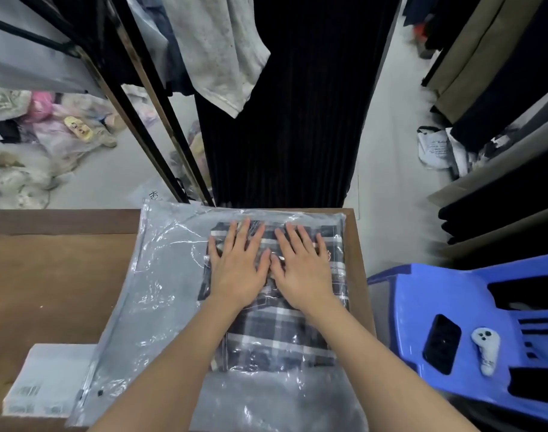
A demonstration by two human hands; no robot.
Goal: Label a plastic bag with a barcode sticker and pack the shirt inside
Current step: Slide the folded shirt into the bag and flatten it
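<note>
**Op A:** Logging from my remote seat, left to right. Far left on the brown table (48, 275): a stack of white barcode sticker sheets (45, 381), near corner, partly tucked under the bag's left edge. Black print shows on the top sheet; I cannot read it.

**Op B:** And the bag?

**Op A:** Clear plastic bag (160, 275) lies flat across the table's right half, its zipper edge along the left side, with a small dark slider (100, 392) near the bottom. The plaid shirt (278, 344), folded, dark with white stripes, is inside the bag, pushed to its right side. The bag's left part holds nothing I can see.

**Op B:** Hands?

**Op A:** Both flat, palms down, on top of the plastic over the shirt. Left hand (238, 269) and right hand (303, 269) sit side by side, thumbs nearly touching, fingers spread and pointing away from me. Neither grips anything; they rest pressed on the bag.

**Op B:** A sticker on the bag?

**Op A:** I cannot tell from this view.

**Op B:** Right of the table?

**Op A:** A blue plastic chair (422, 294), just beside the table, with a black phone (441, 343) and a white controller (486, 350) on its seat.
</note>
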